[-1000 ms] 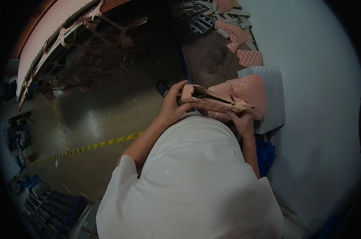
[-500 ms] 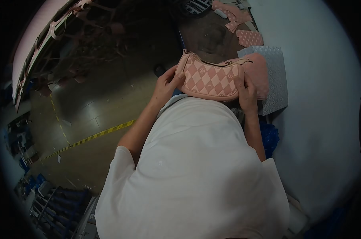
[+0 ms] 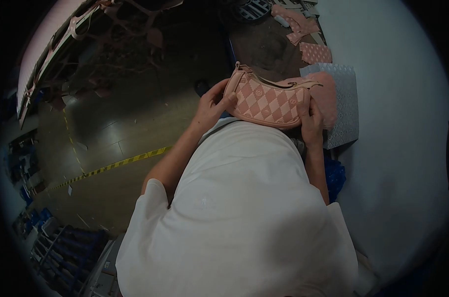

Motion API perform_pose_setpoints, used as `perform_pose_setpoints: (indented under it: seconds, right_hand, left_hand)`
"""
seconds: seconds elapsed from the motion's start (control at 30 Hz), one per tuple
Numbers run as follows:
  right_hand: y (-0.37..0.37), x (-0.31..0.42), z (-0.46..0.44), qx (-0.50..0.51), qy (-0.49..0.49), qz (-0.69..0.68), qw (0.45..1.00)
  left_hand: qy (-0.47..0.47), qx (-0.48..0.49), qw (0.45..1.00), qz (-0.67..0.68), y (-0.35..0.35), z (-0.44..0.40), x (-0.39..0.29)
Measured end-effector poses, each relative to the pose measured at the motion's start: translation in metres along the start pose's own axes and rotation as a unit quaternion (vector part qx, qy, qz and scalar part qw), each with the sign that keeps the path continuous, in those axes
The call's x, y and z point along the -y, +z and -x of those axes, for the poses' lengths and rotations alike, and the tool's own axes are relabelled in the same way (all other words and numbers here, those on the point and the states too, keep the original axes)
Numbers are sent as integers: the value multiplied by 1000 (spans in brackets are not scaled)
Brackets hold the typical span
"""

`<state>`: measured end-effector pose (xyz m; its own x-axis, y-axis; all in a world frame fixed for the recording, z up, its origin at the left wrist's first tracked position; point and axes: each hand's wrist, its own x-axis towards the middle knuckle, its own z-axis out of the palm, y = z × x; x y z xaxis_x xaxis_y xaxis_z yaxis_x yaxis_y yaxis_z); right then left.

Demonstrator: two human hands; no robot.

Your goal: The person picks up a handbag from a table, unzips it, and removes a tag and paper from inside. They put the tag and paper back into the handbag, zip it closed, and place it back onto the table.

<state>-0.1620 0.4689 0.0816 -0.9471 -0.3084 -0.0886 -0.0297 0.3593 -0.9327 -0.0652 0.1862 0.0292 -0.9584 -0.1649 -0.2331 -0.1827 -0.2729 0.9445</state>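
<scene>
Handbag (image 3: 270,103) runs crosswise, zip edge (image 3: 292,84) facing away, left hand (image 3: 213,105) and right hand (image 3: 311,121) clamping its ends.

Loose white short-sleeved shirt (image 3: 244,198)

Dim light, fisheye distortion, blackened corners

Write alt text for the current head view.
A person's left hand and right hand hold a pink diamond-patterned bag by its ends, before a white shirt. A pink item and grey patterned material show beyond it at right; yellow-and-black tape crosses the floor at left.
</scene>
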Motion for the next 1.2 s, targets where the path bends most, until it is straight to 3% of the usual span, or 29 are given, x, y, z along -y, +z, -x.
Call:
perform_pose_setpoints:
  seconds: [0.67, 1.2]
  right_hand:
    - [2, -12, 2, -3, 81, -58, 995]
    - [4, -11, 1, -22, 31, -127, 991]
  left_hand:
    - [21, 34, 999, 30, -10, 3, -2]
    - [-1, 28, 1000, 12, -5, 1, 1]
